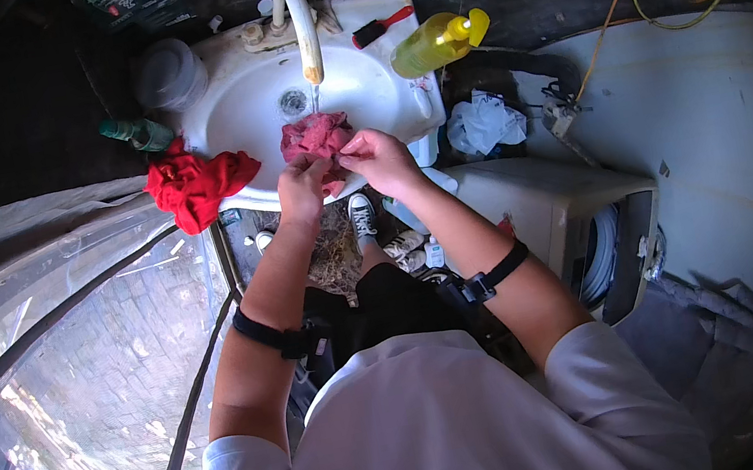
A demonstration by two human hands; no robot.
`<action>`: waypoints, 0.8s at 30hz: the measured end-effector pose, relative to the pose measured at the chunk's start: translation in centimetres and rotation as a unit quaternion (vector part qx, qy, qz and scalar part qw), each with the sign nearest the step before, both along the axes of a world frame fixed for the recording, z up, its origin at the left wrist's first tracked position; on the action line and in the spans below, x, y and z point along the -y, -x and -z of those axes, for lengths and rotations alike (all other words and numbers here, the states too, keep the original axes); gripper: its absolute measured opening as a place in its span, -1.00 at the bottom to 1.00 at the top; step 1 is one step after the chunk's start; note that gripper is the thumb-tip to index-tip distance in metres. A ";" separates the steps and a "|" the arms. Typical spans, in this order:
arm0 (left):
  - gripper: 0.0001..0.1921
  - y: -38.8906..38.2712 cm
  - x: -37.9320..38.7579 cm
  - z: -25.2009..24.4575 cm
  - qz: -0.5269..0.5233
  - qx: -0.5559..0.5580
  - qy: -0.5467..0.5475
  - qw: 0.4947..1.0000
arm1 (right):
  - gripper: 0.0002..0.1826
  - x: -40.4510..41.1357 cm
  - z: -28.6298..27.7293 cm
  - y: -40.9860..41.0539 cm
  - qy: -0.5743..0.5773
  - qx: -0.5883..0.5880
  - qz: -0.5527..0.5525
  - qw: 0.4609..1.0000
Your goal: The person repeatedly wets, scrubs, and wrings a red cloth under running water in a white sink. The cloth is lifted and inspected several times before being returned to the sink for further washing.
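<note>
A bunched, wet-looking pink cloth (315,135) hangs at the near side of a white washbasin (370,86). My left hand (302,191) pinches its near edge from the left. From the right, my right hand (379,160) grips the same cloth between thumb and fingers. Water runs from the curved spout of the faucet (306,37) down onto or just behind the cloth. The drain (292,102) shows behind it, to the left. Part of the cloth dangles below my hands at the front rim.
A red cloth (200,182) drapes over the basin's left rim, beside a green bottle (139,134) and plastic tubs (170,75). On the right rim are a red-handled brush (383,27) and a yellow pump bottle (434,44). A front-opening washing machine (551,206) stands to the right.
</note>
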State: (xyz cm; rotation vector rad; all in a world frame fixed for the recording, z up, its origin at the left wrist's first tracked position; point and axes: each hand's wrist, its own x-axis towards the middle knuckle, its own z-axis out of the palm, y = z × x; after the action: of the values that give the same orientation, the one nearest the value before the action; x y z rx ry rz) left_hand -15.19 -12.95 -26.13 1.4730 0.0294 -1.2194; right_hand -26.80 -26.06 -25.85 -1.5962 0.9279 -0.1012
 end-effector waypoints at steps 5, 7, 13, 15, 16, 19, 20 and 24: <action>-0.81 -0.1 0.2 -0.8 -0.044 -0.042 -0.011 0.998 | -0.84 -1.4 -2.9 -0.6 0.133 -0.043 -0.026 0.990; -0.80 -0.5 0.2 -1.4 -0.050 -0.072 -0.014 0.996 | -0.85 -1.6 -3.8 -0.7 0.160 -0.077 -0.039 0.983; -0.75 -2.2 -0.7 -1.9 -0.049 -0.038 -0.044 0.997 | -0.80 -0.8 -2.7 -0.3 0.051 -0.014 -0.017 0.998; -0.74 -2.9 -1.5 -2.1 -0.054 0.014 -0.046 0.997 | -0.79 0.4 -2.5 0.7 0.141 -0.028 -0.043 0.989; -0.75 -3.3 -1.9 -2.4 -0.067 0.042 -0.016 0.997 | -0.77 1.0 -2.7 1.2 0.115 0.041 -0.030 0.992; -0.76 -5.1 -3.5 -4.2 -0.112 0.089 0.054 0.988 | -0.79 3.4 -4.9 2.7 0.006 0.144 -0.002 0.990; -0.75 -5.9 -4.1 -5.2 -0.128 0.095 0.066 0.985 | -0.80 4.6 -6.2 2.9 -0.012 0.168 0.016 0.986; -0.75 -9.4 -5.9 -10.6 -0.163 0.144 0.111 0.970 | -0.81 7.3 -12.6 3.1 0.009 0.261 0.057 0.964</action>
State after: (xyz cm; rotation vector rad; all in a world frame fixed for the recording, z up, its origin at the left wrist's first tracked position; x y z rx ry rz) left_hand -5.78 -7.02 -15.49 1.3703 -0.0584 -0.7141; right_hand -29.92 -33.39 -13.21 -1.4293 0.6026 -0.5836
